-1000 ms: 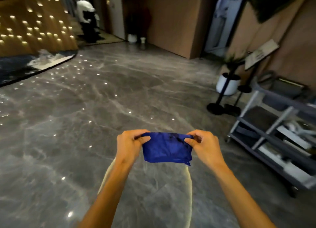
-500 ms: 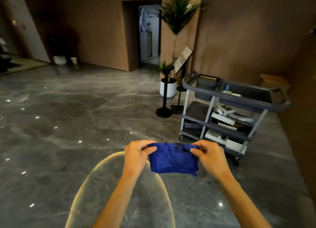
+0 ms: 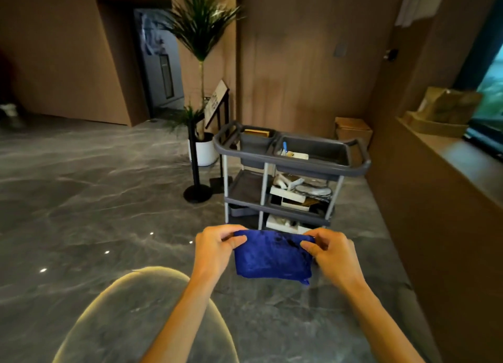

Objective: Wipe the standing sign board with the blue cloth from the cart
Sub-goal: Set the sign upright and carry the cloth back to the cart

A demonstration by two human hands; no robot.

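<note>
A folded blue cloth [image 3: 272, 257] hangs stretched between my two hands in the lower middle of the view. My left hand [image 3: 215, 247] pinches its left top corner and my right hand [image 3: 330, 249] pinches its right top corner. Straight ahead stands the grey three-shelf cart [image 3: 292, 172] with tubs on top and boxes on its lower shelves. Behind the cart's left end, the standing sign board [image 3: 216, 101] is tilted on a dark stand, partly hidden by the cart's handle.
A black post with a round base [image 3: 196, 177] stands left of the cart. A tall plant in a white pot [image 3: 205, 150] is behind it. A wooden ledge [image 3: 446, 155] runs along the right wall. A cardboard box [image 3: 352, 131] sits behind the cart. Grey marble floor lies to the left.
The view has swung right, so the cart and sign board have shifted from the right edge to the middle and look nearer. Both hands keep the same hold on the cloth.
</note>
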